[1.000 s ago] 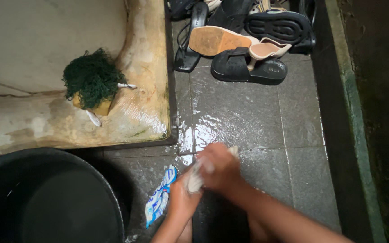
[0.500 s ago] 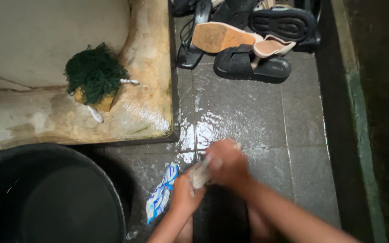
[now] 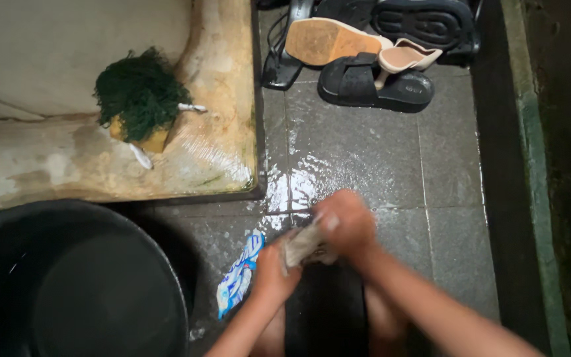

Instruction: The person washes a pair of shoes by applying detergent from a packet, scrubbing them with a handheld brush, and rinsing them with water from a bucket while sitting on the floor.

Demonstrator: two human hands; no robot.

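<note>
Both my hands grip a small pale wet cloth low over the wet grey tiled floor. My left hand clasps its near end, and my right hand is closed over its far end; the hands are blurred by motion. Beside my left hand lies a blue and white plastic packet on the tiles. A dark garment lies under my forearms.
A large black tub fills the lower left. A stained stone ledge carries a green mesh scrubber on a yellow sponge. Several sandals and shoes are piled at the top. A raised kerb runs along the right.
My hands rub the cloth back and forth; the right hand has shifted slightly up and right. The view has tilted down a little, so the shoes sit higher in frame.
</note>
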